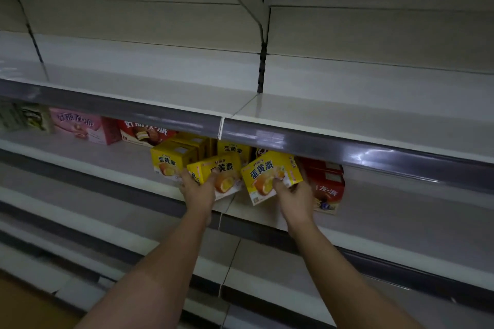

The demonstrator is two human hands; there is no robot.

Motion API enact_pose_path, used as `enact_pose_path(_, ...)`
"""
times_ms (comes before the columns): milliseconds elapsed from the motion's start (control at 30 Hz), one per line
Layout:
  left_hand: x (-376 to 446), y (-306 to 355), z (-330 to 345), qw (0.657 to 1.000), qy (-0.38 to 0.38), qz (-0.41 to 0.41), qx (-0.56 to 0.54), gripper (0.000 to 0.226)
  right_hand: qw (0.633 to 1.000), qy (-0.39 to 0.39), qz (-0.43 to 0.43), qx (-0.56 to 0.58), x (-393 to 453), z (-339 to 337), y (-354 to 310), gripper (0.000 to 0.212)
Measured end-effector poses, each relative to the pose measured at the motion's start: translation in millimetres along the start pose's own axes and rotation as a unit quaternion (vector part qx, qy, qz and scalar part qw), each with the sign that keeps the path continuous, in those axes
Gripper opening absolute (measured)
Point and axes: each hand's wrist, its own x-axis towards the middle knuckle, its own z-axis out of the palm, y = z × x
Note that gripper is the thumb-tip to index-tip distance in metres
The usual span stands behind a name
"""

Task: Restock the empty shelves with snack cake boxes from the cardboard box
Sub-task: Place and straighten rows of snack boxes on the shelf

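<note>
Two hands reach under the upper shelf [347, 115] to the second shelf [80, 157], each holding one yellow box. The left hand [199, 189] grips the left yellow box [222, 171] from below, its thumb curled over the front face and its fingers wrapped round the left edge; the box tilts, its right end higher. The right hand [295, 199] grips the right yellow box [270, 176] at its lower right corner, the thumb pressed on the front and the fingers curled behind; this box tilts the same way and is just beside the other, above the shelf's front edge. Both forearms are bare and stretch up from the bottom of the view.

Both held boxes read 蛋黄派 in blue, over a picture of a cut cake with yellow filling. Behind them stand more yellow boxes: one at the left [167, 160] shows the same 蛋黄派, another [234, 151] peeks out between the held pair, and at least one more is partly hidden behind, so the full count cannot be told.

To the left stand one pink box [83, 125] with white characters ending in 派, one red box [144, 133] with a chocolate-cake picture, and a pale green box [24, 117], blurred. To the right are red boxes [327, 184], apparently two stacked, the front reading 友·派.

The upper shelf and the shelves lower down [401, 254] hold no boxes.
</note>
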Motion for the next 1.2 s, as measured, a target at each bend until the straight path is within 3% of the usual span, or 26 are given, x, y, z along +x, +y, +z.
enact_pose_path(133, 19, 1, -9, 0.996, -0.082, -0.03, -0.028, 0.061, 0.994, 0.051, -0.049, -0.084, 4, 11, -16, 0.061)
enact_pose_path(233, 37, -1, -19, 0.986, -0.154, -0.045, 0.049, 0.063, 0.981, 0.107, -0.067, -0.146, 6, 22, -20, 0.061)
enact_pose_path(367, 56, -4, -28, 0.947, -0.288, -0.105, 0.097, 0.065, 0.968, 0.148, -0.068, -0.191, 14, 39, -23, 0.062)
enact_pose_path(433, 68, -8, -29, 0.918, -0.347, -0.132, 0.138, 0.062, 0.98, 0.149, -0.026, -0.126, 23, 46, -22, 0.064)
enact_pose_path(500, 86, -22, -27, 0.902, -0.373, -0.154, 0.154, 0.061, 0.989, 0.148, 0.024, 0.009, 32, 51, -18, 0.062)
enact_pose_path(600, 89, -17, -34, 0.902, -0.376, -0.17, 0.13, 0.044, 0.949, 0.145, 0.11, 0.257, 38, 56, -7, 0.063)
enact_pose_path(667, 88, -10, -38, 0.907, -0.371, -0.153, 0.128, 0.037, 0.92, 0.119, 0.155, 0.339, 35, 57, 5, 0.064)
enact_pose_path(767, 89, -8, -39, 0.915, -0.363, -0.113, 0.133, 0.049, 0.947, 0.085, 0.179, 0.253, 33, 64, 21, 0.056)
enact_pose_path(833, 88, -8, -38, 0.919, -0.359, -0.108, 0.119, 0.035, 0.978, 0.064, 0.174, 0.097, 32, 62, 25, 0.052)
enact_pose_path(933, 89, -13, -34, 0.923, -0.348, -0.118, 0.115, 0.026, 0.977, 0.023, 0.186, -0.101, 26, 61, 23, 0.049)
enact_pose_path(1067, 88, -16, -32, 0.915, -0.354, -0.101, 0.163, 0.025, 0.99, 0.008, 0.092, -0.103, 34, 68, 23, 0.059)
enact_pose_path(1200, 89, -16, -36, 0.888, -0.406, -0.076, 0.2, 0.034, 0.994, -0.018, 0.102, -0.03, 49, 75, 15, 0.036)
